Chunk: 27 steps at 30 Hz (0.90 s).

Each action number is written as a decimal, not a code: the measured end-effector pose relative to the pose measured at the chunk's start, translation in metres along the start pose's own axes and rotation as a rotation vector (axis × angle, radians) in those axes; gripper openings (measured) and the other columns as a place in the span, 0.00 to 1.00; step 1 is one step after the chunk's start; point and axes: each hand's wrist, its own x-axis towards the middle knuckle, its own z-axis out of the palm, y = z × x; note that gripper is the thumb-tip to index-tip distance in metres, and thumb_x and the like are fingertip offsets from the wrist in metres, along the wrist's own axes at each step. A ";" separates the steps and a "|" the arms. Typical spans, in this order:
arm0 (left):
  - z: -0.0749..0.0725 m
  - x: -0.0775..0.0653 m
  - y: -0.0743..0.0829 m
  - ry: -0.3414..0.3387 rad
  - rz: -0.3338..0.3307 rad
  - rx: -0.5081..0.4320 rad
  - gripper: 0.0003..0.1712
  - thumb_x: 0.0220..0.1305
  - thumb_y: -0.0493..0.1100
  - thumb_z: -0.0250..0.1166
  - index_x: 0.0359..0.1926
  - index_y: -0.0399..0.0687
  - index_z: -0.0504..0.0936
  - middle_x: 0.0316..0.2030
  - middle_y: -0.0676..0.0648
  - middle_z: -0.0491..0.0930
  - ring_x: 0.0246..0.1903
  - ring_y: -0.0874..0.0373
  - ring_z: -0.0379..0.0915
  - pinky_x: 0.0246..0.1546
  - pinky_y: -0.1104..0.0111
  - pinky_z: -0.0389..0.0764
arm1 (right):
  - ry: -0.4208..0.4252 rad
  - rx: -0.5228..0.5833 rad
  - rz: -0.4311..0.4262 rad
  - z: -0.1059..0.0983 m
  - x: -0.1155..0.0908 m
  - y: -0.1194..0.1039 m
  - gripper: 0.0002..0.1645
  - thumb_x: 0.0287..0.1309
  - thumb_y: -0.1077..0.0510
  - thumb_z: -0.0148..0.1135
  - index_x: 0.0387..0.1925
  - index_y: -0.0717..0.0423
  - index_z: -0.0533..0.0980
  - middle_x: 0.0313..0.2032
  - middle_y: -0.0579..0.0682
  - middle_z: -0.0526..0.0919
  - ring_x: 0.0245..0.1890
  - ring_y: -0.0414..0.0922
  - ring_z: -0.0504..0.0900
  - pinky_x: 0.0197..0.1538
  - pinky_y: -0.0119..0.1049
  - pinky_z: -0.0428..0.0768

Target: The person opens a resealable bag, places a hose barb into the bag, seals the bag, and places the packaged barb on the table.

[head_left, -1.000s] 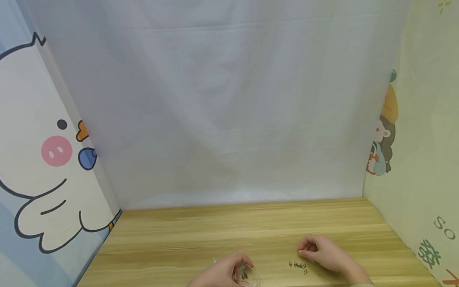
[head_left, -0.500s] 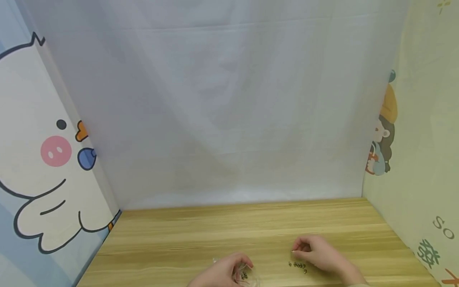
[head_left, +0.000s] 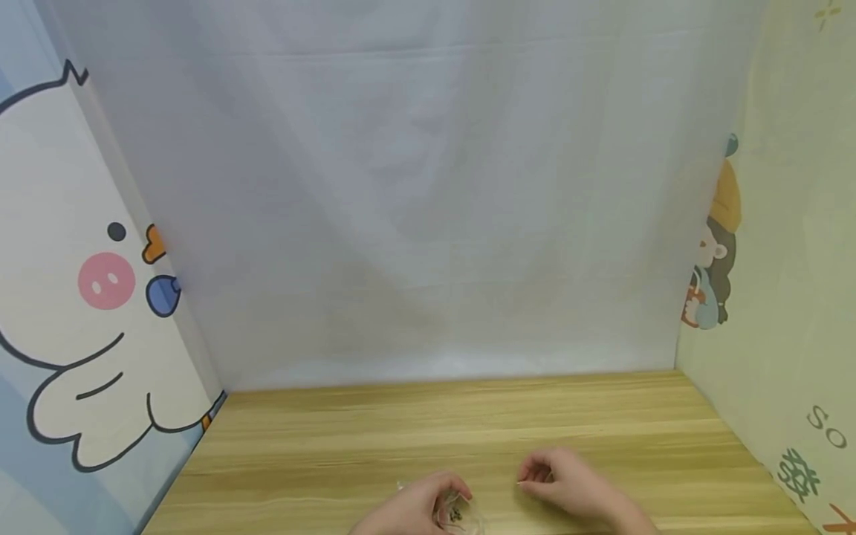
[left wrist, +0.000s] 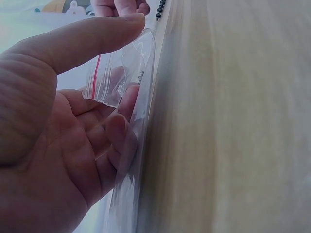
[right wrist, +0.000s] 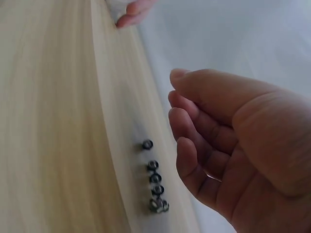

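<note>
My left hand [head_left: 421, 505] holds a clear zip bag [left wrist: 109, 82] with a red line along its seal. Its thumb lies over the bag and the other fingers curl behind it. Several small dark metal pieces [head_left: 455, 513] are inside the bag. My right hand [head_left: 565, 487] is to the right of the bag, over the table, thumb and forefinger pinched together. A small shiny piece [head_left: 519, 484] glints at their tips. Below this hand, several dark ring-shaped metal pieces [right wrist: 155, 178] lie in a line on the table in the right wrist view; the hand hides them in the head view.
The wood-grain table [head_left: 334, 431] reaches back to a pale grey cloth [head_left: 435, 223]. Cloth walls stand at both sides, a cartoon bird [head_left: 67, 260] on the left one and a cartoon figure [head_left: 715, 267] on the right one.
My right hand has moved left and slightly nearer, toward the bag, and now covers the ring-shaped pieces in the head view. The left hand and the bag have stayed in place.
</note>
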 end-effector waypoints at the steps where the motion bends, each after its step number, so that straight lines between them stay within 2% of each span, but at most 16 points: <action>1: 0.000 0.000 0.001 0.005 -0.002 -0.012 0.28 0.65 0.45 0.79 0.62 0.47 0.80 0.41 0.56 0.77 0.31 0.69 0.72 0.35 0.73 0.78 | 0.004 -0.002 -0.003 0.002 0.001 -0.001 0.03 0.69 0.59 0.71 0.39 0.47 0.84 0.33 0.35 0.82 0.35 0.33 0.80 0.39 0.33 0.81; 4: 0.002 -0.001 0.004 0.029 -0.019 -0.059 0.27 0.63 0.41 0.79 0.61 0.47 0.81 0.40 0.53 0.78 0.30 0.67 0.72 0.33 0.72 0.77 | 0.012 0.001 0.000 0.008 0.004 -0.005 0.04 0.69 0.59 0.71 0.39 0.46 0.84 0.33 0.35 0.82 0.35 0.33 0.80 0.40 0.33 0.81; 8: 0.004 -0.002 0.006 0.042 -0.034 -0.073 0.26 0.63 0.39 0.79 0.61 0.48 0.81 0.41 0.54 0.78 0.30 0.67 0.72 0.33 0.73 0.77 | 0.008 0.013 -0.005 0.015 0.007 -0.011 0.04 0.69 0.59 0.72 0.38 0.45 0.84 0.33 0.35 0.83 0.34 0.33 0.80 0.40 0.33 0.82; 15: 0.003 -0.001 0.003 0.022 -0.042 -0.088 0.26 0.65 0.39 0.78 0.61 0.47 0.81 0.43 0.54 0.79 0.30 0.67 0.74 0.34 0.72 0.78 | -0.027 0.047 -0.017 0.026 0.010 -0.020 0.02 0.69 0.57 0.72 0.39 0.46 0.85 0.33 0.35 0.84 0.34 0.33 0.81 0.39 0.32 0.82; 18: 0.002 -0.001 0.003 0.008 -0.041 -0.063 0.26 0.65 0.41 0.78 0.62 0.47 0.80 0.43 0.55 0.79 0.31 0.67 0.74 0.34 0.72 0.78 | -0.044 0.083 -0.015 0.031 0.010 -0.023 0.03 0.69 0.59 0.73 0.40 0.48 0.85 0.33 0.36 0.84 0.34 0.33 0.82 0.39 0.32 0.82; 23: 0.002 -0.002 0.006 0.021 -0.029 -0.056 0.27 0.64 0.40 0.78 0.62 0.46 0.80 0.40 0.55 0.79 0.31 0.68 0.73 0.34 0.73 0.77 | -0.068 0.129 -0.023 0.041 0.014 -0.028 0.03 0.69 0.60 0.72 0.39 0.48 0.86 0.32 0.38 0.85 0.32 0.33 0.83 0.37 0.32 0.83; 27: 0.005 -0.003 0.006 0.050 -0.034 -0.084 0.26 0.62 0.39 0.79 0.59 0.46 0.81 0.35 0.53 0.79 0.29 0.68 0.73 0.31 0.74 0.76 | -0.072 0.151 -0.033 0.047 0.015 -0.031 0.03 0.69 0.60 0.73 0.38 0.48 0.86 0.31 0.37 0.86 0.31 0.33 0.83 0.36 0.32 0.83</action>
